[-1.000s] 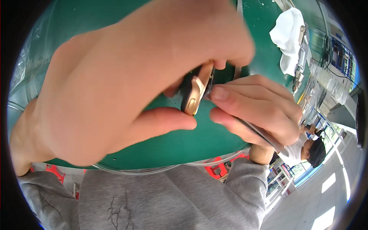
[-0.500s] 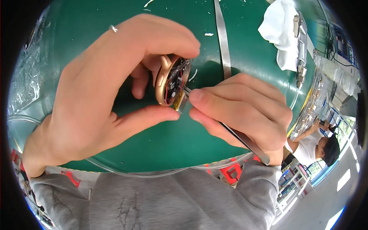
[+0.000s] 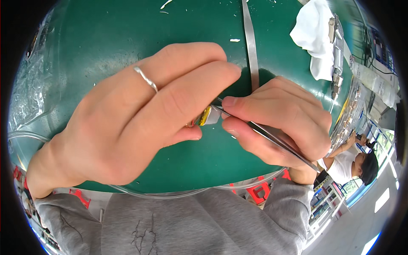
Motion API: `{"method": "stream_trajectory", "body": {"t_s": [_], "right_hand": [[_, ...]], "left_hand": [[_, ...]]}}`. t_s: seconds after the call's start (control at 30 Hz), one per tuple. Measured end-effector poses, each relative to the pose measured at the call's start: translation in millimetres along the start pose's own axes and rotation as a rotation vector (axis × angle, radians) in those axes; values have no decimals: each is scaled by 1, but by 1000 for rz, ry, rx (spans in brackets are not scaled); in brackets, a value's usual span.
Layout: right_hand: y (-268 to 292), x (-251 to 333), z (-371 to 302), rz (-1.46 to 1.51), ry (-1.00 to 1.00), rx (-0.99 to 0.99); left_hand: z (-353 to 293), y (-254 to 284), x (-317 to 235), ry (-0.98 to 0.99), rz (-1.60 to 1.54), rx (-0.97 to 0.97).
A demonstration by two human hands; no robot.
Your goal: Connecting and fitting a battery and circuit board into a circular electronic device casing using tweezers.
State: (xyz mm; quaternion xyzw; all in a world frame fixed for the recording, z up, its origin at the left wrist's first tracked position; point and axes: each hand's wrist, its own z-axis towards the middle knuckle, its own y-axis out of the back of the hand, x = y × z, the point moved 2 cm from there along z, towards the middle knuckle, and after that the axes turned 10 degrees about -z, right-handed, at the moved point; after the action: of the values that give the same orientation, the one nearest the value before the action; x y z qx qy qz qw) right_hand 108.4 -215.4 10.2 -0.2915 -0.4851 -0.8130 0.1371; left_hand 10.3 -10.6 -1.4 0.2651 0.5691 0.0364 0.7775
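a small silver block (image 3: 212,117) with a yellow edge is showing between the two hands, over the green tabletop (image 3: 187,25). just left of the block, the left hand (image 3: 140,112) is arching with its fingers stretched together and its thumb bending underneath; a little red and gold is peeking out by the thumb, but the hand is hiding the rest, so i cannot tell what it is gripping or how tightly. a thin silver ring (image 3: 145,79) is circling one of its fingers. right of the block, the right hand (image 3: 284,121) is pinching metal tweezers (image 3: 282,146) between thumb and fingers, and their tips are reaching the block's upper edge; i cannot tell whether they are gripping it. beyond the block and slightly right, a flat metal strip (image 3: 250,46) is lying on the tabletop. farther right of the block, a white cloth (image 3: 312,32) is lying next to a metal tool (image 3: 337,55).
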Motion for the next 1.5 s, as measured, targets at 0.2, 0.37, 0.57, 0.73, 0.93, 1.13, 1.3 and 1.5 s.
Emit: {"method": "stream_trajectory", "body": {"t_s": [0.2,0.37,0.57,0.73,0.93,1.13,1.3,1.5], "right_hand": [[4,1,1,5,-120,39],[6,0,1,39,-153,72],[6,-1,0,100,-226,83],[7,-8,0,133,-123,106],[5,-12,0,168,-116,85],[6,-13,2,166,-124,114],[3,-8,-1,132,-100,58],[3,-8,-1,129,-80,71]], "left_hand": [[10,3,-2,-127,167,90],[10,1,-5,-99,207,102],[9,-2,-5,-109,245,112],[10,-2,-8,-118,294,129],[12,-4,-11,-95,310,145],[2,-15,-5,-206,375,23],[2,-16,-7,-177,421,2],[4,-12,-1,-244,440,24]]}}
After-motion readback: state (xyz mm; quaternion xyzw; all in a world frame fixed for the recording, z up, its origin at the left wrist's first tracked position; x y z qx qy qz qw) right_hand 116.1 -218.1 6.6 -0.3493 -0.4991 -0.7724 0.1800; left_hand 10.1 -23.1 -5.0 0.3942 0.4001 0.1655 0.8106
